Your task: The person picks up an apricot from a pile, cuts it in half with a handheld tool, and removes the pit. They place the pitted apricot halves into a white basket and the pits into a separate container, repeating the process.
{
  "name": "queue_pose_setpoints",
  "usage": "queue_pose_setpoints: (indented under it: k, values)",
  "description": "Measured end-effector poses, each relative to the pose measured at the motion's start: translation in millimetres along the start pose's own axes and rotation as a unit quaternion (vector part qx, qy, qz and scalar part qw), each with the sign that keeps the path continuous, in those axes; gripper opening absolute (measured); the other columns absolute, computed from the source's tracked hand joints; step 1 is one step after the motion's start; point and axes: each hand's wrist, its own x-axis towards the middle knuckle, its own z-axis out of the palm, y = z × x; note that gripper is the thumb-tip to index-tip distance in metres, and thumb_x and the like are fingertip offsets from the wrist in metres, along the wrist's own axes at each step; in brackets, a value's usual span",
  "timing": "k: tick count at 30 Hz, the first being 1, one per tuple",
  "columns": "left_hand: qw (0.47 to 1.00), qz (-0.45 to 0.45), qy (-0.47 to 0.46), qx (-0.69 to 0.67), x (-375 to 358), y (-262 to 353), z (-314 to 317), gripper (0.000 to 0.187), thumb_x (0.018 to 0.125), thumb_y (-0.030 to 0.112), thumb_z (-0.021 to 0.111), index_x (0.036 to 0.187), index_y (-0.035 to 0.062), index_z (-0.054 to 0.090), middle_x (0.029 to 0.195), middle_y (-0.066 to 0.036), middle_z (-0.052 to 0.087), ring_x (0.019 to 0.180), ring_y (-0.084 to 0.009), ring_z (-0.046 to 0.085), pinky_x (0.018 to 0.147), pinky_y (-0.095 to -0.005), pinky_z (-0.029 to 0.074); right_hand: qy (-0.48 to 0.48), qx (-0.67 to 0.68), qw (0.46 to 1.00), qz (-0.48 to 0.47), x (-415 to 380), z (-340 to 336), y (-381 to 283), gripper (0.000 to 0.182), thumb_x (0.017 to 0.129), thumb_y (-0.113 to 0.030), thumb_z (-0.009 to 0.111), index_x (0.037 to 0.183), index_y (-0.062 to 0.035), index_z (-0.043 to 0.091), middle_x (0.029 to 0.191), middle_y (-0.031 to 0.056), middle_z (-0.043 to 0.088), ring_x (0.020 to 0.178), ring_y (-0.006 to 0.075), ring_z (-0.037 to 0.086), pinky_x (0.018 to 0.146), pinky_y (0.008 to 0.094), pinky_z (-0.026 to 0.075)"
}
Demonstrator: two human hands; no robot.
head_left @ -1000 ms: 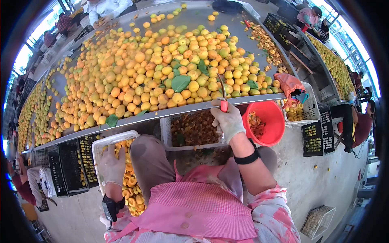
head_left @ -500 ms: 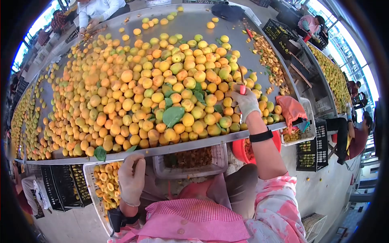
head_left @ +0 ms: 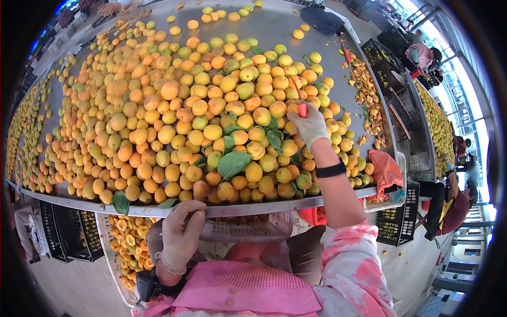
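Observation:
My right hand [head_left: 310,126], in a pale glove, is wrapped round the red handle of a small tool [head_left: 302,110] over the pile of apricots [head_left: 169,91]; the tool's thin shaft points up and away. By the near metal edge of the table [head_left: 243,210], my gloved left hand [head_left: 182,232] has its fingers curled together, and whatever they might hold is hidden. A large green leaf [head_left: 234,165] lies on the fruit between the hands. Below left of my left hand is a crate of halved apricots [head_left: 129,248].
An orange-red bag [head_left: 384,171] lies at the table's right corner. Cut pieces [head_left: 366,87] line the right side. A dark cloth [head_left: 322,20] is at the far edge. Black crates [head_left: 404,211] stand right, where a seated person [head_left: 457,208] is. A purple-grey crate [head_left: 248,227] sits below the table edge.
The whole view has shifted, with the table's right side now further right. My right hand still grips the red handle, a little further left over the fruit. My left hand stays curled near the edge.

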Motion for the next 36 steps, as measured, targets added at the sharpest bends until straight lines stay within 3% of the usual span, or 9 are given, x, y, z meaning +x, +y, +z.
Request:
queue_pose_setpoints:
  k: [2, 5, 12, 15, 17, 20, 25, 27, 36]
  values:
    - [0.999, -0.01, -0.031, -0.043, 4.0, 1.0, 10.4, 0.013, 0.09, 0.001, 0.058, 0.103, -0.0006, 0.062, 0.092, -0.005, 0.061, 0.08, -0.0095, 0.055, 0.074, -0.0227, 0.045, -0.082, 0.221, 0.966, 0.101, -26.4, -14.0, -3.9, 0.042, 0.087, -0.026, 0.069, 0.123, -0.006, 0.059, 0.072, 0.0037, 0.06, 0.051, 0.0079, 0.051, 0.041, 0.0213, 0.035]
    - [0.996, 0.036, -0.055, -0.054, 7.9, 8.2, 33.9, 0.013, 0.091, 0.002, 0.058, 0.103, -0.0005, 0.062, 0.093, -0.005, 0.061, 0.082, -0.0108, 0.056, 0.074, -0.024, 0.045, -0.155, 0.353, 0.919, 0.085, -69.6, -23.5, -1.3, 0.044, 0.089, -0.028, 0.068, 0.126, -0.0063, 0.057, 0.063, 0.0035, 0.055, 0.048, 0.0088, 0.048, 0.041, 0.0228, 0.036]
    - [0.968, -0.032, -0.137, -0.207, -19.2, 20.9, 64.1, 0.044, 0.1, 0.013, 0.05, 0.141, -0.0014, 0.041, 0.12, -0.01, 0.058, 0.111, -0.0185, 0.054, 0.099, -0.0308, 0.043, -0.257, 0.485, 0.834, 0.064, -195.0, -12.3, 0.4, 0.046, 0.094, -0.027, 0.059, 0.134, -0.0061, 0.052, 0.068, 0.0031, 0.06, 0.05, 0.0084, 0.048, 0.043, 0.0215, 0.032]
    - [0.917, -0.031, -0.225, -0.327, -32.6, 16.1, 65.0, 0.05, 0.1, 0.023, 0.053, 0.142, -0.0009, 0.039, 0.118, -0.009, 0.059, 0.107, -0.0183, 0.056, 0.096, -0.0304, 0.044, -0.247, 0.514, 0.818, 0.072, -244.4, 6.0, -6.4, 0.056, 0.09, -0.029, 0.068, 0.137, -0.0059, 0.049, 0.079, 0.0041, 0.064, 0.057, 0.0084, 0.055, 0.047, 0.0202, 0.04]
    - [0.891, -0.065, -0.255, -0.37, -49.3, 24.6, 58.0, 0.053, 0.099, 0.028, 0.056, 0.141, -0.0006, 0.041, 0.116, -0.008, 0.059, 0.102, -0.0169, 0.058, 0.091, -0.0304, 0.048, -0.28, 0.504, 0.815, 0.054, -269.7, 10.2, -1.6, 0.061, 0.089, -0.03, 0.07, 0.14, -0.0067, 0.046, 0.095, 0.0027, 0.063, 0.062, 0.0073, 0.057, 0.051, 0.0187, 0.044]
    - [0.874, -0.109, -0.289, -0.375, -70.6, 28.4, 46.6, 0.048, 0.1, 0.016, 0.054, 0.142, 0.0013, 0.039, 0.115, -0.005, 0.057, 0.094, -0.013, 0.058, 0.085, -0.0289, 0.05, -0.262, 0.464, 0.846, 0.032, -302.5, 12.5, -9.7, 0.062, 0.091, -0.03, 0.068, 0.142, -0.0071, 0.043, 0.089, 0.0021, 0.063, 0.06, 0.0066, 0.055, 0.05, 0.0191, 0.043]
    - [0.904, -0.021, -0.216, -0.367, -95.8, 28.9, 37.4, 0.048, 0.091, 0.004, 0.064, 0.134, 0.0024, 0.044, 0.118, -0.007, 0.057, 0.104, -0.0148, 0.058, 0.086, -0.0299, 0.051, -0.185, 0.377, 0.907, -0.03, -340.3, 11.1, -10.2, 0.054, 0.095, -0.034, 0.061, 0.137, -0.0062, 0.043, 0.073, -0.0023, 0.054, 0.053, 0.0041, 0.045, 0.047, 0.0194, 0.037]
    - [0.969, 0.094, -0.167, -0.157, -101.2, 28.2, 28.0, 0.054, 0.085, 0.0, 0.067, 0.134, 0.0037, 0.044, 0.119, -0.007, 0.057, 0.108, -0.0145, 0.057, 0.09, -0.0286, 0.048, -0.175, 0.385, 0.906, -0.03, -355.1, 7.1, -7.8, 0.05, 0.096, -0.039, 0.057, 0.131, -0.0048, 0.045, 0.069, -0.003, 0.048, 0.052, 0.0031, 0.04, 0.047, 0.0192, 0.034]
    - [0.953, 0.089, -0.254, -0.138, -125.0, 31.0, 5.6, 0.06, 0.08, -0.004, 0.069, 0.135, 0.0034, 0.046, 0.125, -0.007, 0.052, 0.115, -0.0129, 0.049, 0.099, -0.027, 0.041, -0.134, 0.196, 0.956, -0.172, -394.1, -3.6, -4.8, 0.052, 0.098, -0.05, 0.047, 0.109, 0.0003, 0.053, 0.069, 0.0062, 0.05, 0.058, 0.0145, 0.046, 0.056, 0.0283, 0.039]
